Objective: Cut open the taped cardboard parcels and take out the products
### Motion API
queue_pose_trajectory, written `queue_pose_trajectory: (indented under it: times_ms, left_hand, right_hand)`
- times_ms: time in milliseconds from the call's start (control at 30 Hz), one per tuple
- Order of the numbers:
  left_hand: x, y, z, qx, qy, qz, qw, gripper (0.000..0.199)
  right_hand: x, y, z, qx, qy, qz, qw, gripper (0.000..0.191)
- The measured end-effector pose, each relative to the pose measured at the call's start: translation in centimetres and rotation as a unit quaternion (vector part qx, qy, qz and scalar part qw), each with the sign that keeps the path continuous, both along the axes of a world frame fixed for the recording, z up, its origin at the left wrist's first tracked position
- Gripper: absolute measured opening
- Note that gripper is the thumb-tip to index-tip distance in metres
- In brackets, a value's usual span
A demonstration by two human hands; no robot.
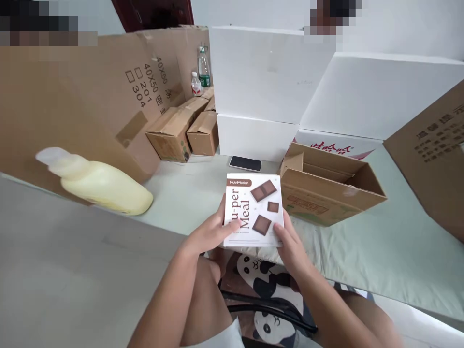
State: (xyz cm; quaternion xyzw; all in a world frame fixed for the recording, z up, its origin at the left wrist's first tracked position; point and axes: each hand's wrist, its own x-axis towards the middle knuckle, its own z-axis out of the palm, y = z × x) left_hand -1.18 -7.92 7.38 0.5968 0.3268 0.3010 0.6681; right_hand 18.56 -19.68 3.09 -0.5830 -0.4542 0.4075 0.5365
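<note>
Cardboard cartons and white boxes crowd the pale surface (188, 193). Both hands grip a white snack box (253, 210) above its near edge: left hand (208, 234) and right hand (292, 244) fingers clamped on its sides. An open carton (328, 186) sits just beside; setting it inside looks the likely next move.
</note>
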Motion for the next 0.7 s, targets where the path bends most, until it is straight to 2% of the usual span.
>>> queue_pose_trajectory:
  times_ms: [100,167,233,300,400,500,567,633,700]
  left_hand:
    - [1.4,3.3,4.3,0.015,-0.036,0.023,0.999,0.074]
    - [3.4,7.3,7.6,-0.015,-0.03,0.047,0.998,0.057]
    - [5.6,11.5,10.3,-0.073,0.003,0.087,0.994,0.043]
    - [7.5,14.5,12.0,-0.122,0.039,0.1,0.987,0.037]
    - [9.1,15.9,13.3,-0.149,0.063,0.111,0.981,0.033]
    - [9.0,14.5,14.0,-0.138,0.049,0.099,0.984,0.035]
    - [8.2,12.4,13.8,-0.107,-0.001,0.076,0.991,0.041]
    - [6.7,9.7,12.6,-0.067,-0.079,0.068,0.992,0.046]
    - [4.8,6.7,10.1,-0.056,-0.121,0.098,0.986,0.044]
  right_hand:
    - [0.7,4.9,5.8,0.007,0.078,0.0,0.997,0.067]
    - [1.7,9.1,10.5,-0.008,0.114,-0.03,0.993,0.066]
    - [3.0,13.3,14.4,-0.073,0.126,-0.062,0.987,0.061]
    - [4.2,16.4,17.0,-0.129,0.132,-0.088,0.979,0.06]
    - [5.4,18.2,18.5,-0.165,0.136,-0.102,0.971,0.058]
    - [5.3,16.8,18.7,-0.147,0.12,-0.103,0.976,0.061]
    - [5.0,13.8,18.7,-0.102,0.068,-0.092,0.988,0.067]
    - [5.2,9.0,18.6,-0.034,-0.022,-0.09,0.995,0.072]
    - [6.2,2.8,17.9,0.036,-0.107,-0.128,0.985,0.077]
